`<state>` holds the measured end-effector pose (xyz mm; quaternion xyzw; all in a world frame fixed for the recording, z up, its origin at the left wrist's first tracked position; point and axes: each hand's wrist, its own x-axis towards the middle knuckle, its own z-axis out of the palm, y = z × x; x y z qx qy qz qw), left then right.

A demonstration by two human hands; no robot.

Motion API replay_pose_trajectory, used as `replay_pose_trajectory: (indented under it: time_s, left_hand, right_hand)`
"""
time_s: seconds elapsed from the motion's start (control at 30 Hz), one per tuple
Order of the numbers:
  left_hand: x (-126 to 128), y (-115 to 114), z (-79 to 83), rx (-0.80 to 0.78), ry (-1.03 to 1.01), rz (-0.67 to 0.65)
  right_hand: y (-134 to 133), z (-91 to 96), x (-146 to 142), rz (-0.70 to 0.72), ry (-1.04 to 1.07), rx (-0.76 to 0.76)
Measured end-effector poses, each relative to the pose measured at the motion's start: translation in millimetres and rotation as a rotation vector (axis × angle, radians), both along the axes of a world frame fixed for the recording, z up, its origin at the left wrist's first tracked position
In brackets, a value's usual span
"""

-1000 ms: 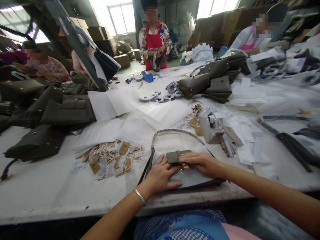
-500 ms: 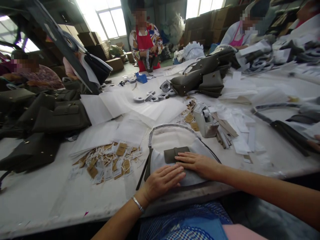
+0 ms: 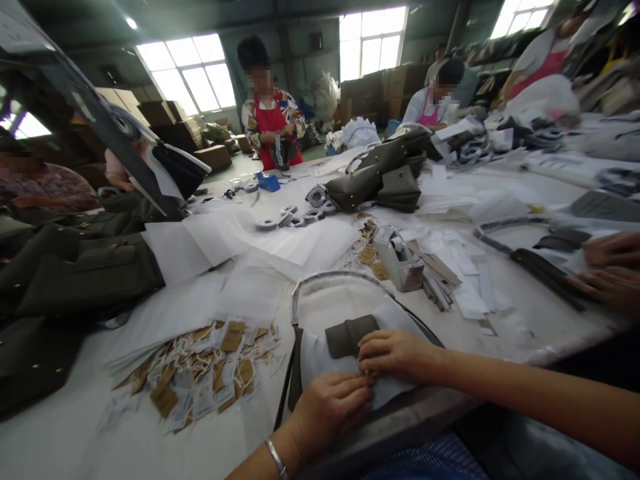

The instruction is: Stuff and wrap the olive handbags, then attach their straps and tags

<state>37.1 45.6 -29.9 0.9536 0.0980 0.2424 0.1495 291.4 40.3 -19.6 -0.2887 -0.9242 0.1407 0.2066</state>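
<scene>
A dark olive handbag (image 3: 345, 338) lies at the table's front edge, its flap showing through a pale wrapping sheet (image 3: 316, 359) over its front. The handle (image 3: 340, 275), wrapped in greyish film, arches away from me. My left hand (image 3: 333, 403), with a bracelet at the wrist, rests on the lower front with bent fingers closed. Beside the flap, my right hand (image 3: 400, 357) has its fingers curled down at the same place. The fingertips of both hands meet below the flap, and a small golden glint shows there. What exactly they pinch is partly hidden.
Paper hang tags (image 3: 200, 373) lie heaped to the left, before white sheets (image 3: 250, 233). A tape dispenser (image 3: 400, 257) stands beyond the bag. More handbags (image 3: 90, 267) are piled at left. A co-worker's hands (image 3: 613, 267) work on another bag at right.
My hands lay flat with fingers stretched over the bag; now the fingers are bent and drawn together below the flap. The view has tilted up, and the co-worker's hands at right show more.
</scene>
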Motion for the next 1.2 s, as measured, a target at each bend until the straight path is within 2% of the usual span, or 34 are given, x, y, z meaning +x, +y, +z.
replay_pose_trajectory:
  time_s: [0.23, 0.57, 0.67, 0.8, 0.87, 0.97, 1.07, 1.2]
  left_hand:
    - [2.3, 6.1, -2.5, 0.068, -0.079, -0.041]
    - [7.2, 16.0, -12.6, 0.223, -0.161, -0.075]
    - [6.1, 11.8, -9.3, 0.254, -0.107, -0.036]
    - [5.5, -4.2, 1.3, 0.277, 0.047, 0.091]
    - [7.0, -13.9, 4.7, 0.278, 0.104, 0.159]
    - [10.6, -26.1, 3.4, 0.255, 0.081, 0.251]
    - [13.7, -33.6, -6.0, 0.272, 0.012, 0.295]
    - [14.8, -36.4, -31.0, 0.423, -0.042, 0.303]
  right_hand:
    - [4.6, -6.0, -11.5, -0.028, 0.135, 0.015]
    - [2.8, -6.2, -13.4, -0.120, -0.037, 0.054]
    - [1.7, -9.2, -12.4, -0.141, -0.003, 0.045]
    - [0.3, -4.1, -8.2, -0.129, 0.012, -0.025]
    - [-6.6, 2.2, -3.0, -0.143, -0.039, -0.062]
    - [-29.7, 6.0, 11.0, -0.193, -0.089, -0.049]
    - [-57.4, -5.3, 26.1, -0.235, -0.094, 0.053]
    - [-80.2, -25.6, 28.7, -0.365, -0.067, 0.193]
